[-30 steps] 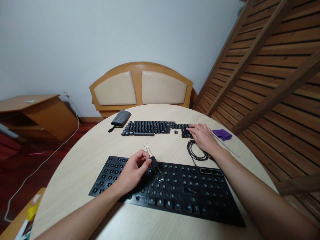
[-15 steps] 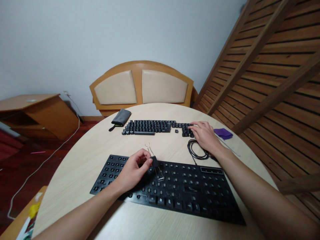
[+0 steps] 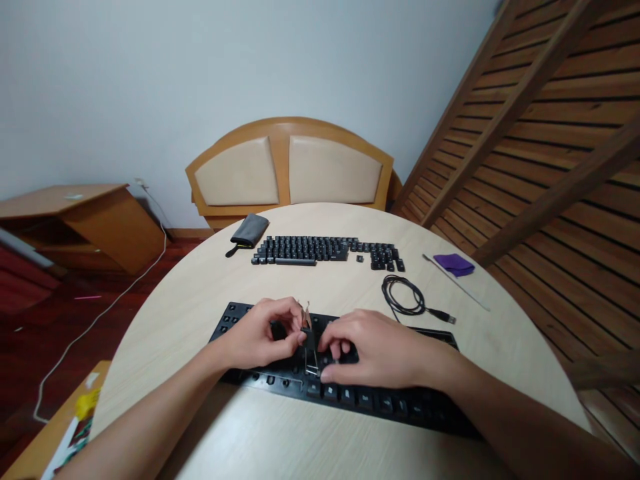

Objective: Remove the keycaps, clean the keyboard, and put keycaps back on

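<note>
My left hand (image 3: 270, 333) pinches a wire keycap puller (image 3: 309, 340) with a black handle, its wire loops pointing down at the black keyboard (image 3: 250, 377). Most of the keyboard's caps are off, with a row of caps left along its near edge. Just right of the puller, my right hand (image 3: 375, 350) hovers low over the keyboard. Its fingers are curled, the thumb stands apart from them, and I see nothing held. Removed keycaps (image 3: 300, 248) lie in keyboard order beyond, with one loose keycap (image 3: 360, 259) in a gap. Both hands hide much of the keyboard.
On the round table (image 3: 200, 287) lie a grey pouch (image 3: 250, 231) at back left, a coiled USB cable (image 3: 404, 297) behind the keyboard, a thin rod (image 3: 457, 283) and a folded purple cloth (image 3: 454, 264) at right. A wooden slatted panel (image 3: 560, 167) leans beside the table.
My right hand has come back from the removed keycaps at the far right to the keyboard beside the puller. My left hand still holds the puller, now more upright. The view has shifted slightly.
</note>
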The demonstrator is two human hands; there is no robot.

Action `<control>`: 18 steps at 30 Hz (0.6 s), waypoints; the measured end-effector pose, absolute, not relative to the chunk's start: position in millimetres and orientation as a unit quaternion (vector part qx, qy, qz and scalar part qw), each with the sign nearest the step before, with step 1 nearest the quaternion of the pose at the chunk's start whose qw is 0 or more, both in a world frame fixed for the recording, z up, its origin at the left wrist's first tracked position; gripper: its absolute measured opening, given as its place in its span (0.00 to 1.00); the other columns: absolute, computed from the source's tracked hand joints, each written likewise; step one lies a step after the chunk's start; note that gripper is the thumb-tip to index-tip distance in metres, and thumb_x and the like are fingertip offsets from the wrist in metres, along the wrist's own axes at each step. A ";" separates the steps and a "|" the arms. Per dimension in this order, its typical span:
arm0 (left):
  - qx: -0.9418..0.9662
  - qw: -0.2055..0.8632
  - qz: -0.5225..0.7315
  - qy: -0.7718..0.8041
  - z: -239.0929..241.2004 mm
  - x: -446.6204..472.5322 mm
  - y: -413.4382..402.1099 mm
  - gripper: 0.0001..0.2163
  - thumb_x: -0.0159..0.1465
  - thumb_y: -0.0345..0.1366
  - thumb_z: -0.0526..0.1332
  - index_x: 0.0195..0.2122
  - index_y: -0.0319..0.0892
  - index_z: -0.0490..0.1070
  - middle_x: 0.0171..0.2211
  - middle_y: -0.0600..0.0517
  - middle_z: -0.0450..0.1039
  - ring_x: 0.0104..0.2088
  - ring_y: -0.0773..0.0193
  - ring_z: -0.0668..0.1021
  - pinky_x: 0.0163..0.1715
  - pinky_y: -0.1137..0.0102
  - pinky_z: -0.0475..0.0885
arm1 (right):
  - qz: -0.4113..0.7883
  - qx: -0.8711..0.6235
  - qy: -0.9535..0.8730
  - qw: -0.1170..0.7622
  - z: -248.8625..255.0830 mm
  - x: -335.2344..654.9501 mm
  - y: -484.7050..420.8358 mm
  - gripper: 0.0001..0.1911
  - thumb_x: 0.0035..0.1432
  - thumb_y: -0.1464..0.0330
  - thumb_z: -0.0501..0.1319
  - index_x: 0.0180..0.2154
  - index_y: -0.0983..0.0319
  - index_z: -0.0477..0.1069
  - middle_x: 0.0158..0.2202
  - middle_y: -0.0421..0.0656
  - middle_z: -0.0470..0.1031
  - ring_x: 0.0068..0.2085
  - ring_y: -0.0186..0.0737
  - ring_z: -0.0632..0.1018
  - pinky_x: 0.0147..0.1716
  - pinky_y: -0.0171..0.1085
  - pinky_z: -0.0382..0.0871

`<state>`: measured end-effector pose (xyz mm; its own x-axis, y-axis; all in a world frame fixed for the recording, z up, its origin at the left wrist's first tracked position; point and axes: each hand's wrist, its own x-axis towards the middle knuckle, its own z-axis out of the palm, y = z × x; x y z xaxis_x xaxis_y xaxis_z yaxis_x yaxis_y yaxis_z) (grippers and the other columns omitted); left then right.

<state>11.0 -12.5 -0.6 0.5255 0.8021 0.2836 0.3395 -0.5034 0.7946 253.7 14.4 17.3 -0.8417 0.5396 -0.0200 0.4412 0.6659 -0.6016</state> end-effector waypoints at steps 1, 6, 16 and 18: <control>0.806 0.351 0.324 0.350 -0.3 11.5 -13.2 0.03 0.63 0.31 0.62 0.32 0.40 0.68 0.28 0.53 0.73 0.27 0.68 0.74 0.29 0.73 0.72 | 0.306 -0.258 -0.914 0.060 16.3 251.6 10.7 0.15 0.54 0.55 0.70 0.39 0.58 0.78 0.32 0.37 0.80 0.32 0.37 0.78 0.32 0.35 0.64; 0.809 0.382 0.295 0.335 -0.1 12.4 -15.5 0.04 0.61 0.31 0.63 0.31 0.40 0.68 0.27 0.52 0.75 0.26 0.68 0.75 0.28 0.74 0.72 | 0.260 -0.237 -0.936 0.017 5.4 245.3 4.7 0.18 0.50 0.52 0.72 0.35 0.59 0.76 0.29 0.36 0.78 0.31 0.39 0.77 0.33 0.37 0.62; 0.798 0.433 0.205 0.364 12.0 10.4 -21.5 0.04 0.58 0.32 0.64 0.30 0.40 0.68 0.25 0.53 0.76 0.24 0.68 0.77 0.23 0.76 0.71 | 0.206 -0.181 -0.961 0.020 -12.5 237.3 2.6 0.14 0.55 0.56 0.70 0.33 0.60 0.76 0.30 0.39 0.80 0.35 0.42 0.79 0.40 0.41 0.61; 0.816 0.420 0.190 0.349 14.6 11.9 -24.5 0.04 0.58 0.31 0.64 0.29 0.41 0.68 0.25 0.53 0.76 0.24 0.68 0.76 0.24 0.76 0.71 | 0.198 -0.183 -0.963 0.020 -13.6 236.1 2.2 0.15 0.55 0.55 0.69 0.33 0.60 0.76 0.30 0.39 0.81 0.36 0.44 0.79 0.41 0.41 0.60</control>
